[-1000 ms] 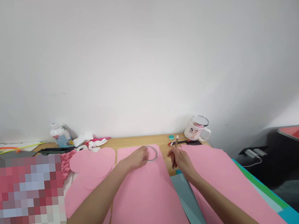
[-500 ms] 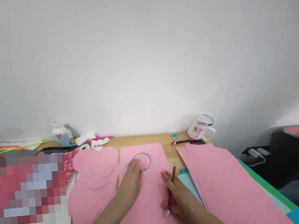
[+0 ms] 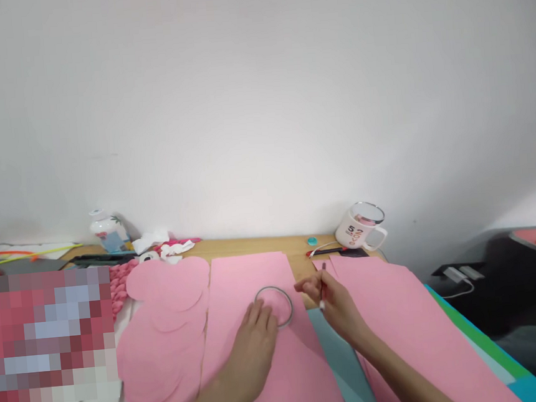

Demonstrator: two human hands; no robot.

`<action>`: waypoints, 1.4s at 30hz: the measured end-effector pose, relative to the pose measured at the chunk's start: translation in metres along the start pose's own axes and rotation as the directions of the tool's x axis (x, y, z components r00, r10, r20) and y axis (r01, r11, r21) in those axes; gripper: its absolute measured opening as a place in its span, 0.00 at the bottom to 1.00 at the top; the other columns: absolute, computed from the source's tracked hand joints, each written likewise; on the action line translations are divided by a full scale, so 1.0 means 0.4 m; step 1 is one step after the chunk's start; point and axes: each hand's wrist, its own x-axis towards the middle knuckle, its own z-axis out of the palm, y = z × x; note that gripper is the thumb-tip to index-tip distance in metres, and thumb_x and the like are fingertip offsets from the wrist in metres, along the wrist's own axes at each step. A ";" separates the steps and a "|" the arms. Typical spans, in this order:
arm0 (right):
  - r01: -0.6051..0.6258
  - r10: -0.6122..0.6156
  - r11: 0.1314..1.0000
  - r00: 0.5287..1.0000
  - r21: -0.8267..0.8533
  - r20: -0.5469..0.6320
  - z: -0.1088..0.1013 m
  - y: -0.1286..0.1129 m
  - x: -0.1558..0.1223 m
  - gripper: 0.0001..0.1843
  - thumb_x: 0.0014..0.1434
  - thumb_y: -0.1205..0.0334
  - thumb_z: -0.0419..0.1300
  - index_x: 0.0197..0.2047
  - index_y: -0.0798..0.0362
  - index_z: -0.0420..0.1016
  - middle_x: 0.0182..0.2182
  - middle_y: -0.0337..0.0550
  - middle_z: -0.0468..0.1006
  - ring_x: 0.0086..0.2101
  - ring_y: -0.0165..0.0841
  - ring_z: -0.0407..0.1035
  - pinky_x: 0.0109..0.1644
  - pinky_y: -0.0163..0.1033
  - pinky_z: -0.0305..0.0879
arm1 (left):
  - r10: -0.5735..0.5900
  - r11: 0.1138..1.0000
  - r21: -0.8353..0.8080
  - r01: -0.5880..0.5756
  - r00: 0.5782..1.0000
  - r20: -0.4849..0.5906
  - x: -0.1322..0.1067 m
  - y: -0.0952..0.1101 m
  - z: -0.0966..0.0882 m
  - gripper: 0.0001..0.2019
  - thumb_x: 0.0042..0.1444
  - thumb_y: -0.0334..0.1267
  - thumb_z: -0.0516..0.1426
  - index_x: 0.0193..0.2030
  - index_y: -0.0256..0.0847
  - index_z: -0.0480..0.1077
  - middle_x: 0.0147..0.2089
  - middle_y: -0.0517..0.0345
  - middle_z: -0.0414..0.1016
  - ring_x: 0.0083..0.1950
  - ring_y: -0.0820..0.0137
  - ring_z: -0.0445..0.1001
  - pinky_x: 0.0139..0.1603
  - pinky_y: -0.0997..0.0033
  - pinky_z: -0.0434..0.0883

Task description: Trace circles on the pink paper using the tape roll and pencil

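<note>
While the left hand [image 3: 254,349], fingers outstretched, touched the ring [image 3: 291,305] on pink paper [image 3: 287,374], positioning seemed underway!
Right of the ring, the right hand [image 3: 339,304] gripped a pencil [image 3: 323,294]; the next move likely demanded steadiness.

Left hand [image 3: 255,349], fingers over thin round grey ring [image 3: 291,305] at its 8 o'clock, on flat pink paper sheet [image 3: 295,374]. Right hand [image 3: 337,301], ring's 3 o'clock, holds slim dark pencil [image 3: 323,290].
</note>
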 end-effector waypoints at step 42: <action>-0.191 0.287 0.789 0.955 0.584 -0.076 0.044 0.114 0.082 0.20 0.43 0.52 0.71 0.35 0.52 0.71 0.31 0.40 0.80 0.30 0.32 0.76 0.42 0.41 0.74 | 0.048 0.999 0.003 -0.048 0.997 0.056 0.070 0.034 0.034 0.22 0.54 0.27 0.50 0.57 0.33 0.62 0.62 0.32 0.61 0.66 0.45 0.55 0.62 0.34 0.53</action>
